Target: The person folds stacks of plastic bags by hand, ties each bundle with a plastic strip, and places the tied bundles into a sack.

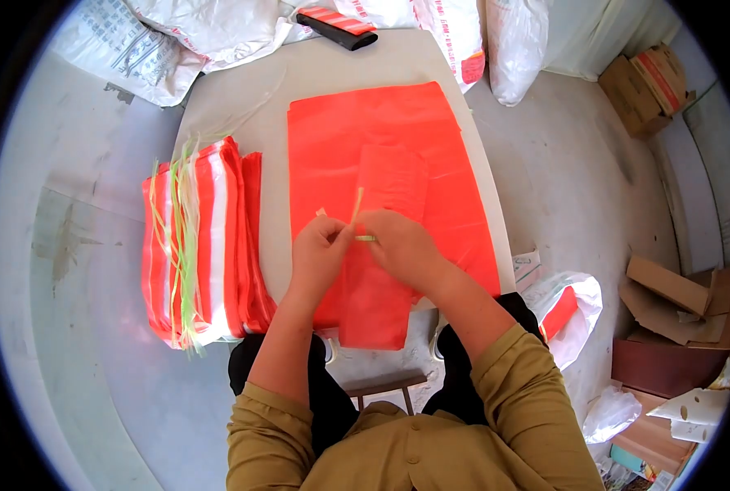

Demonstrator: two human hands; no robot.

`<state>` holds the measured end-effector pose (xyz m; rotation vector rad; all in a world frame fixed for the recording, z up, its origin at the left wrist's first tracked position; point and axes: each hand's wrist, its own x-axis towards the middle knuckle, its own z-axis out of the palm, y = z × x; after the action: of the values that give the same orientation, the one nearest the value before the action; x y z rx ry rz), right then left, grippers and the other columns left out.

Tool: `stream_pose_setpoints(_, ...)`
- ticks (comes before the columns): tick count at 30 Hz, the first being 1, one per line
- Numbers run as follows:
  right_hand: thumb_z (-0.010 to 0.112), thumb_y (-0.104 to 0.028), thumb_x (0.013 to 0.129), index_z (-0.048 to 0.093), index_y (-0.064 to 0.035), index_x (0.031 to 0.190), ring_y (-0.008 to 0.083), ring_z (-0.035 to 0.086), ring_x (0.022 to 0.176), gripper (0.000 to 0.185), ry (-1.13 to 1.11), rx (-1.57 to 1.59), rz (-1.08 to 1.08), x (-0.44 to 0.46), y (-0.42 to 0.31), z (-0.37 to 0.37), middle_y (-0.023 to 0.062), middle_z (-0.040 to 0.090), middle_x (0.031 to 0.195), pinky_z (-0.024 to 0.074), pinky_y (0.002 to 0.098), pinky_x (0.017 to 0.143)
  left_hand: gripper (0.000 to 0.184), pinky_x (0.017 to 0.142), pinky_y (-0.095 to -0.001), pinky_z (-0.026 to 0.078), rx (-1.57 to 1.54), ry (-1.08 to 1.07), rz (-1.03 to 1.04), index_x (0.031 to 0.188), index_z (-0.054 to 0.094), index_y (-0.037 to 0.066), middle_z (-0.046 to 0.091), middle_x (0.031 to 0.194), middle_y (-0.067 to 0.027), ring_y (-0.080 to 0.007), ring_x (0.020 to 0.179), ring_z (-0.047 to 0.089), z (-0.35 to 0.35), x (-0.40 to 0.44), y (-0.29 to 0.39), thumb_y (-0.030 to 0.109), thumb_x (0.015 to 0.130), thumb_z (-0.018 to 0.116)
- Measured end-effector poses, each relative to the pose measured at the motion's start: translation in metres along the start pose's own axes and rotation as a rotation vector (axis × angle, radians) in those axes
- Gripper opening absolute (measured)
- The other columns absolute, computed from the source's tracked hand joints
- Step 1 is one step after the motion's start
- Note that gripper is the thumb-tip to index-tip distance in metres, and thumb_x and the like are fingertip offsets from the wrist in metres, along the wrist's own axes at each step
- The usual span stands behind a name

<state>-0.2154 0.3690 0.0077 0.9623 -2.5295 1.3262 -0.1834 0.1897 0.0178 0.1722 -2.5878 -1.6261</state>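
Observation:
A long folded red sheet (375, 307) lies across a flat pile of red sheets (332, 135), its near end hanging past the table edge. Over its middle, my left hand (320, 250) and my right hand (402, 250) meet, both closed in a pinch. Between them runs a thin yellow-green strip (358, 204). One end sticks up above the fingers and a short green piece shows by my right fingers. The exact finger grip is partly hidden. To my left, several thin green strips (186, 245) are draped over a stack of red-and-white striped bundles (220, 237).
The pale table (242, 90) stands in front of my knees. A black and red-striped roll (336, 29) lies at its far edge, with white sacks (209, 33) behind. Right on the floor are a plastic bag (581, 299) and cardboard boxes (667, 290).

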Motion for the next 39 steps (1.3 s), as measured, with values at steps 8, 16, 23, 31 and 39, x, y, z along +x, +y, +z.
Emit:
stream_pose_setpoints(8, 0.065, -0.004, 0.089, 0.068, -0.0028, 0.098, 0.0314, 0.062, 0.097, 0.01, -0.143, -0.015, 0.107, -0.001, 0.002, -0.009, 0.011, 0.062, 0.102, 0.0531, 0.0432, 0.08, 0.008, 0.068, -0.0302, 0.046, 0.16, -0.117, 0.217, 0.096, 0.066, -0.001, 0.058, 0.084, -0.0069, -0.0179, 0.073, 0.056, -0.003, -0.004, 0.01, 0.006, 0.094, 0.07)
stream_pose_setpoints(16, 0.068, -0.016, 0.091, 0.07, -0.0077, 0.092, 0.0306, 0.064, 0.096, 0.008, -0.219, -0.053, 0.125, 0.006, 0.002, -0.014, 0.0084, 0.065, 0.096, 0.0535, 0.0431, 0.077, 0.011, 0.071, -0.0278, 0.047, -0.079, -0.192, -0.01, 0.097, 0.063, -0.001, 0.06, 0.083, -0.0013, -0.0105, 0.079, 0.056, -0.008, 0.002, -0.001, 0.009, 0.1, 0.066)
stream_pose_setpoints(23, 0.073, -0.02, 0.089, 0.068, -0.0097, 0.081, 0.0285, 0.064, 0.087, 0.014, -0.1, -0.427, 0.008, -0.006, 0.024, -0.016, 0.0056, 0.061, 0.087, 0.0535, 0.0429, 0.071, 0.011, 0.077, -0.0477, 0.052, 0.544, 0.01, 0.105, 0.091, 0.062, -0.001, 0.067, 0.09, -0.0207, -0.039, 0.087, 0.065, -0.007, 0.007, -0.025, 0.009, 0.094, 0.063)
stream_pose_setpoints(31, 0.063, -0.019, 0.097, 0.068, -0.0019, 0.08, 0.0258, 0.065, 0.08, 0.025, -0.035, 0.313, 0.277, 0.002, 0.009, -0.003, 0.009, 0.07, 0.093, 0.0507, 0.0387, 0.069, 0.013, 0.076, -0.0515, 0.052, 0.676, -0.001, 0.136, 0.089, 0.059, 0.001, 0.067, 0.088, -0.0211, -0.0419, 0.085, 0.065, -0.001, 0.007, -0.032, 0.011, 0.095, 0.06)
stream_pose_setpoints(39, 0.062, -0.027, 0.098, 0.067, -0.0038, 0.08, 0.0337, 0.066, 0.083, 0.03, -0.283, -0.056, 0.324, 0.015, 0.015, 0.01, 0.0141, 0.069, 0.084, 0.0511, 0.0477, 0.072, 0.015, 0.074, -0.0464, 0.051, 0.743, 0.066, 0.107, 0.093, 0.062, 0.0, 0.065, 0.085, -0.0214, -0.038, 0.082, 0.065, -0.005, 0.005, -0.021, 0.014, 0.097, 0.064)
